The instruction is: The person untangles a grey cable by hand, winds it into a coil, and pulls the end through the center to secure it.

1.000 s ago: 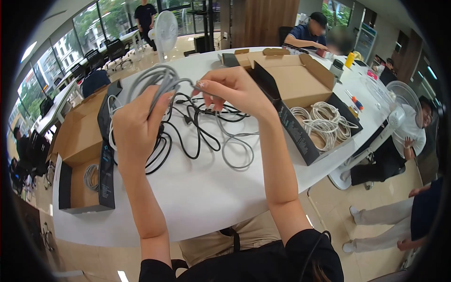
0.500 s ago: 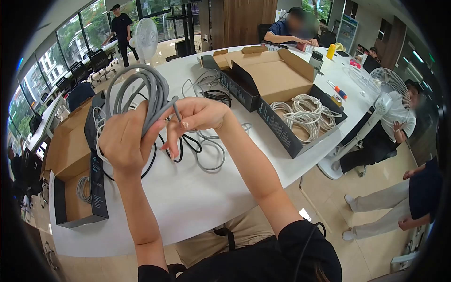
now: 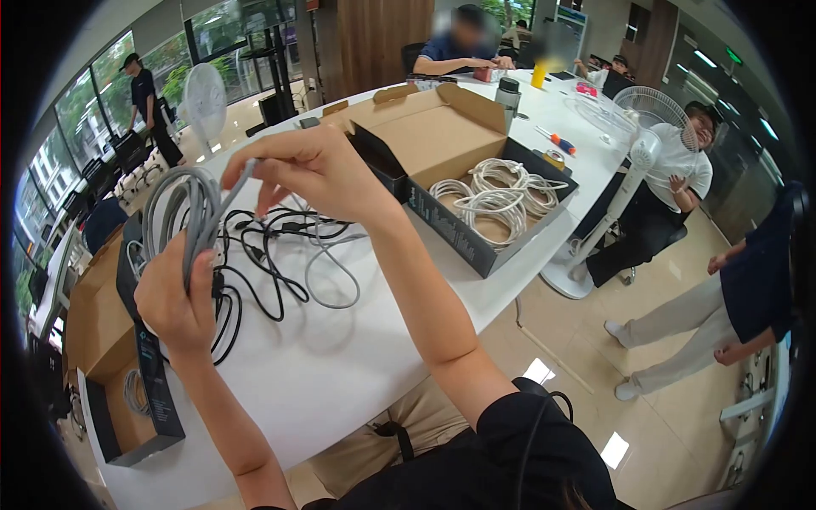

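My left hand [image 3: 177, 293] is closed round the lower part of a coiled grey cable [image 3: 183, 212], lifted over the table's left part. My right hand [image 3: 297, 170], to the right of the coil, pinches a stretch of the same grey cable between thumb and fingers. Black cables [image 3: 270, 276] lie loose and tangled on the white table beneath and beside my hands, and a loose grey cable [image 3: 316, 270] loops among them. Coiled white cables [image 3: 497, 200] fill an open black box to the right. A small grey coil [image 3: 136, 391] lies in the open box at the left.
Open cardboard-lined boxes stand at the left [image 3: 157, 425] and right [image 3: 459, 234] on the table [image 3: 340, 365]. Beyond are a screwdriver [image 3: 561, 143], a tape roll [image 3: 554, 159], a grey container [image 3: 507, 93] and a yellow bottle [image 3: 539, 75]. White fans and several people surround the table.
Both hands and the grey coil are lower and further left in view. My right hand has risen relative to the coil, drawing up a piece of cable. The whole view has shifted.
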A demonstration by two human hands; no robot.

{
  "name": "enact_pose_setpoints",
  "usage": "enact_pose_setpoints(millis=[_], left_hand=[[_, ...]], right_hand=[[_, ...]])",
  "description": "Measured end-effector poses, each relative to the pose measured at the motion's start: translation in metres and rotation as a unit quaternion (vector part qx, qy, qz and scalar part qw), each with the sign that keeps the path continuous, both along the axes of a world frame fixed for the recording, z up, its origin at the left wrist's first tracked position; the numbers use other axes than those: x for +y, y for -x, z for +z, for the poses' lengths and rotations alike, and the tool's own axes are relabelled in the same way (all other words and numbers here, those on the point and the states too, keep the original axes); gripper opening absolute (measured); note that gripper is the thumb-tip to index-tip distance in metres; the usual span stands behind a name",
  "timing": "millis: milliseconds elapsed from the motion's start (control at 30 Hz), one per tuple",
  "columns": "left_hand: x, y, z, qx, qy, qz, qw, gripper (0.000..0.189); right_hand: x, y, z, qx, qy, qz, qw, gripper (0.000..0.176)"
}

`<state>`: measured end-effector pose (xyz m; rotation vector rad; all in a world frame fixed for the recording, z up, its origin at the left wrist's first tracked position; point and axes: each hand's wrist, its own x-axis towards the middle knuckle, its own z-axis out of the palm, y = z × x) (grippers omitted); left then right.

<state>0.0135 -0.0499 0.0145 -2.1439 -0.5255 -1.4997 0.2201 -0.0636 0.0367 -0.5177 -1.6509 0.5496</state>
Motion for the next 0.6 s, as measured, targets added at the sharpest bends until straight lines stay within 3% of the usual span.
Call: enact_pose_setpoints(millis=[133,167,233,400,467,533,567,600], left_hand=[[-0.002,-0.003,-0.005,-0.025,0.117,-0.051,0.991,0.018],[0.0,-0.009,-0.008,-0.067,0.116,-0.095,0.986,0.022],[-0.004,-0.014,-0.008,-0.097,0.224,-0.169,0.955,0.026],[-0.006,-0.014,-0.01,-0.125,0.361,-0.309,0.871,0.032],[-0.001,-0.012,-0.016,-0.18,0.436,-0.346,0.811,0.033],[-0.001,-0.008,-0.022,-0.245,0.512,-0.383,0.729,0.033],[-0.004,-0.011,-0.019,-0.282,0.546,-0.403,0.678,0.032],[-0.012,-0.018,-0.011,-0.317,0.583,-0.375,0.647,0.031]], right_hand=[[-0.003,0.0,0.006,-0.024,-0.227,-0.223,0.948,0.019],[-0.001,0.001,0.006,-0.021,-0.295,-0.289,0.911,0.021],[-0.004,-0.002,0.007,-0.044,-0.404,-0.43,0.806,0.027],[-0.011,-0.013,0.013,-0.054,-0.551,-0.548,0.627,0.029],[-0.01,-0.016,0.016,-0.065,-0.594,-0.562,0.572,0.027],[-0.014,-0.017,0.013,-0.1,-0.579,-0.576,0.568,0.024],[-0.012,-0.016,0.011,-0.1,-0.565,-0.566,0.591,0.027],[-0.009,-0.016,0.011,-0.116,-0.564,-0.574,0.582,0.028]])
